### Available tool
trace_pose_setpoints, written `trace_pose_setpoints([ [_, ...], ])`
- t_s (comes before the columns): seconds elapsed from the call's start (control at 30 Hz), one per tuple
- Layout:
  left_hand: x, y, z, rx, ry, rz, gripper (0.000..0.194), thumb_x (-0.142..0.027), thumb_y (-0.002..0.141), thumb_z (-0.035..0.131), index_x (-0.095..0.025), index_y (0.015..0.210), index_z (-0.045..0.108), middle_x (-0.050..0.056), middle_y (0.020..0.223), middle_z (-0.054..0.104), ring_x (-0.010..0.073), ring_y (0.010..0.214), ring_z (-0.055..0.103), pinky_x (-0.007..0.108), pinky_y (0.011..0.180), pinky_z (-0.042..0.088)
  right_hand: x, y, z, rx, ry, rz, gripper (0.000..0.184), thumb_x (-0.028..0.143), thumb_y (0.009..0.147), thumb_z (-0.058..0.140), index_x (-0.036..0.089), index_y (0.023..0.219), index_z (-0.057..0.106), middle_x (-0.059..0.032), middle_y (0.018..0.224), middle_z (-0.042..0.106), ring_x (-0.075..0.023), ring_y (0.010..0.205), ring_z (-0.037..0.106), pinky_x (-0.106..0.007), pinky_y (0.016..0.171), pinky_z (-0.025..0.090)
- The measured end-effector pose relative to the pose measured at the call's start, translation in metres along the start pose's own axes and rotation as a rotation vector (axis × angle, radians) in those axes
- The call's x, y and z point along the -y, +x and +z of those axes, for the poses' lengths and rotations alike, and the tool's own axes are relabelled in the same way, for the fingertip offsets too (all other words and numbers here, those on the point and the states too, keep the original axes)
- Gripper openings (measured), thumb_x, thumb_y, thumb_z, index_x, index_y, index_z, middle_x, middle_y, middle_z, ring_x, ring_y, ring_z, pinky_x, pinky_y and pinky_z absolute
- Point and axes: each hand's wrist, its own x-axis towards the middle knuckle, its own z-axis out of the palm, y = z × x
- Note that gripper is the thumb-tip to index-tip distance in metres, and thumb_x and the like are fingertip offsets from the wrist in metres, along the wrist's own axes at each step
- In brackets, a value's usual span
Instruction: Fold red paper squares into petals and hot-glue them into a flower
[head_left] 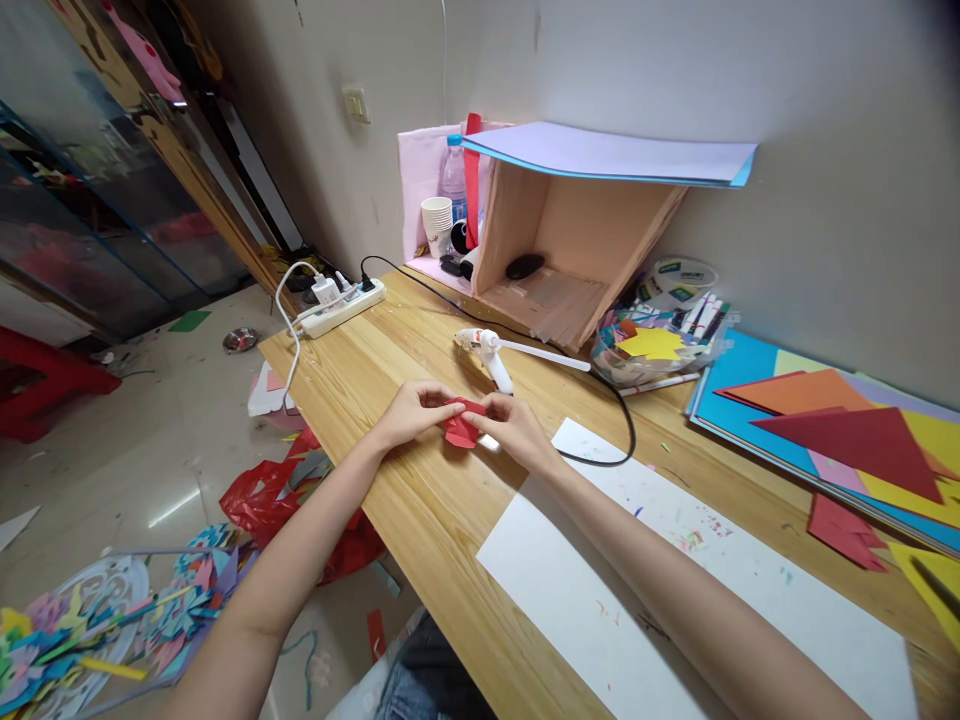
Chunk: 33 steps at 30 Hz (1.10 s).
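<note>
A small folded piece of red paper [460,430] is pinched between both hands, just above the wooden table. My left hand [417,411] grips its left side with thumb and fingers. On the right side, my right hand [516,428] holds it the same way, the two thumbs close together. Right behind the hands stands a white hot glue gun [491,362] with a glue stick sticking out of its back. A white sheet [592,580] with paint marks lies under my right forearm.
A power strip [341,308] sits at the table's left edge. Behind are a cardboard box [585,230], paper cups [436,222] and a plastic tub of craft supplies [652,340]. Coloured paper [847,430] is stacked at right. A black cable [630,430] curves across the table.
</note>
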Motion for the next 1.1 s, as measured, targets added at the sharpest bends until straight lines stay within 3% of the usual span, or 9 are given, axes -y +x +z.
trace_pose_setpoints([
  [0.2,-0.0003,0.0001,0.0011,-0.012,0.024,-0.013,0.028,-0.035,0.063,0.07,-0.01,0.074,0.063,0.005,0.072,0.066,0.0133,0.064,0.061,0.026,0.063,0.049,-0.0024,0.0002,-0.0009,0.006,-0.011,-0.01,0.022,0.036,0.07,0.06,0.014,0.072,0.058,-0.0029,0.067,0.063,-0.0152,0.062,0.058,-0.026,0.058,0.044],
  [0.43,-0.0006,0.0016,-0.0004,-0.061,0.011,-0.016,0.029,-0.035,0.061,0.07,-0.01,0.073,0.062,0.004,0.07,0.065,0.0125,0.061,0.059,0.025,0.061,0.049,-0.0016,0.0036,-0.0044,0.088,0.13,0.042,0.021,0.035,0.069,0.06,0.014,0.074,0.06,-0.0023,0.069,0.063,-0.0147,0.064,0.059,-0.028,0.064,0.047],
  [0.67,0.0013,0.0011,-0.0007,-0.009,0.018,-0.016,0.029,-0.036,0.061,0.07,-0.011,0.073,0.062,0.004,0.07,0.065,0.0128,0.063,0.059,0.025,0.062,0.049,-0.002,0.0028,-0.0021,-0.023,0.123,0.016,0.027,0.041,0.07,0.06,0.014,0.076,0.062,-0.0031,0.07,0.062,-0.0134,0.062,0.057,-0.026,0.061,0.048],
  [0.9,0.0023,0.0023,0.001,0.047,0.041,-0.015,0.027,-0.038,0.069,0.063,-0.012,0.073,0.06,0.001,0.069,0.061,0.0106,0.062,0.056,0.022,0.06,0.045,-0.0041,0.0016,-0.0003,-0.058,0.129,-0.011,0.026,0.041,0.071,0.059,0.015,0.072,0.062,-0.003,0.067,0.062,-0.0133,0.06,0.057,-0.026,0.06,0.047],
  [1.1,0.0029,0.003,0.0028,0.023,0.082,0.006,0.026,-0.038,0.072,0.06,-0.012,0.073,0.06,0.001,0.067,0.06,0.0099,0.06,0.054,0.022,0.059,0.044,-0.0015,0.0004,0.0013,-0.046,0.08,-0.025,0.026,0.041,0.072,0.059,0.015,0.067,0.06,-0.0022,0.063,0.061,-0.0132,0.059,0.056,-0.025,0.058,0.045],
])
